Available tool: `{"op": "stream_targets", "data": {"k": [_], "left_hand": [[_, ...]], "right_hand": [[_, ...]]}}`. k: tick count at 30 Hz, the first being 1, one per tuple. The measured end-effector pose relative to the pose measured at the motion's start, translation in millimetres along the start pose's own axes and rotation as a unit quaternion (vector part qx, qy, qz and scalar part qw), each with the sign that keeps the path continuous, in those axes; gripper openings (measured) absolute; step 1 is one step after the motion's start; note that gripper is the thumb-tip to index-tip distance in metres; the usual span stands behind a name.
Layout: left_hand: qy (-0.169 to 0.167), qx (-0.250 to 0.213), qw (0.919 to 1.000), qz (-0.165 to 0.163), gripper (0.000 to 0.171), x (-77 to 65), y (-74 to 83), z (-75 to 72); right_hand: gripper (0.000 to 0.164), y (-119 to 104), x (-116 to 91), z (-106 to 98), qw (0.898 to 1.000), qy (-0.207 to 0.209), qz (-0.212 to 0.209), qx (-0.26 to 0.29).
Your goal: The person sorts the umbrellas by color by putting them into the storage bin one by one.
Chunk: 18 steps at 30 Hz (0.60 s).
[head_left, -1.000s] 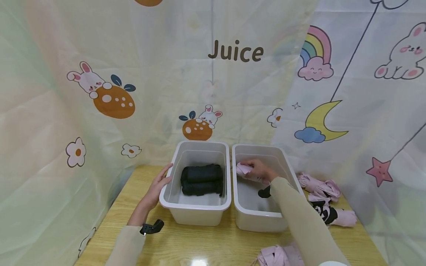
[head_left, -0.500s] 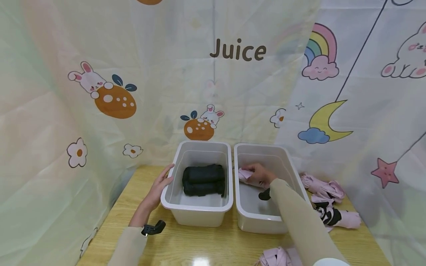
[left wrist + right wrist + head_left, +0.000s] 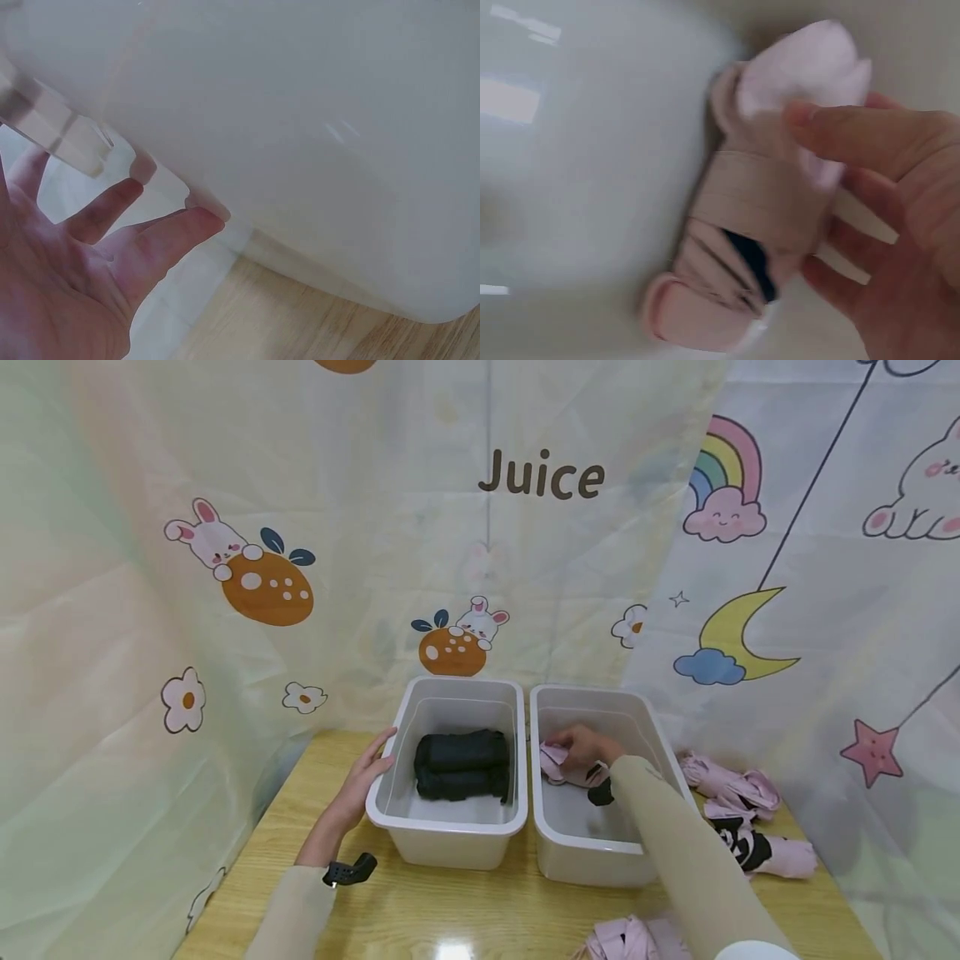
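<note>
In the head view, my right hand (image 3: 587, 747) reaches into the right-hand white bin (image 3: 588, 842). It holds a pink folded umbrella (image 3: 553, 762) near the bin's left wall. The right wrist view shows thumb and fingers around the loose cloth end of the pink umbrella (image 3: 761, 195), which has a wrapped band and a dark patch. My left hand (image 3: 360, 785) rests against the outer left side of the left bin (image 3: 442, 828). In the left wrist view, the fingers (image 3: 176, 232) touch that wall. Black rolled bundles (image 3: 461, 766), perhaps folded umbrellas, lie in the left bin.
Outside the right bin, pink folded umbrellas (image 3: 731, 785) lie on the wooden table (image 3: 405, 906), one with black print (image 3: 772, 852). Another pink bundle (image 3: 626, 939) is at the front edge, partly behind the right sleeve. A printed curtain (image 3: 360, 568) stands behind the bins.
Inside the right bin, my right hand and the pink umbrella have shifted slightly, and more of the umbrella's cloth shows beneath the fingers. My left hand stays at the left bin.
</note>
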<state>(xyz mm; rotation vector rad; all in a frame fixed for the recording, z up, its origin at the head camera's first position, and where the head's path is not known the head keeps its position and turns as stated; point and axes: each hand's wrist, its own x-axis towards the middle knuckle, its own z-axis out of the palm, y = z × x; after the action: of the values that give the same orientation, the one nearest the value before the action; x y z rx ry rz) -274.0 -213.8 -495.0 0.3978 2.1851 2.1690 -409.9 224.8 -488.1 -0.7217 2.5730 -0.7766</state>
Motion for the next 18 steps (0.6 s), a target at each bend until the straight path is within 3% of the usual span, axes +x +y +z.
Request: {"op": "stream_targets", "data": {"k": [7, 13, 18], "left_hand": [[0.005, 0.003, 0.9999, -0.015, 0.055, -1.1, -2.4, 1.9], [-0.001, 0.007, 0.9997, -0.023, 0.055, -1.9, -3.1, 0.9], [-0.001, 0.006, 1.0000, -0.005, 0.055, -0.9, 0.0, -0.3]], "right_hand": [[0.053, -17.2, -11.0, -23.2, 1.000, -0.009, 0.007, 0.001], [0.044, -30.1, -26.3, -49.1, 0.998, -0.013, 0.034, -0.050], [0.054, -42.8, -49.7, -77.7, 0.998, -0.001, 0.069, -0.002]]}}
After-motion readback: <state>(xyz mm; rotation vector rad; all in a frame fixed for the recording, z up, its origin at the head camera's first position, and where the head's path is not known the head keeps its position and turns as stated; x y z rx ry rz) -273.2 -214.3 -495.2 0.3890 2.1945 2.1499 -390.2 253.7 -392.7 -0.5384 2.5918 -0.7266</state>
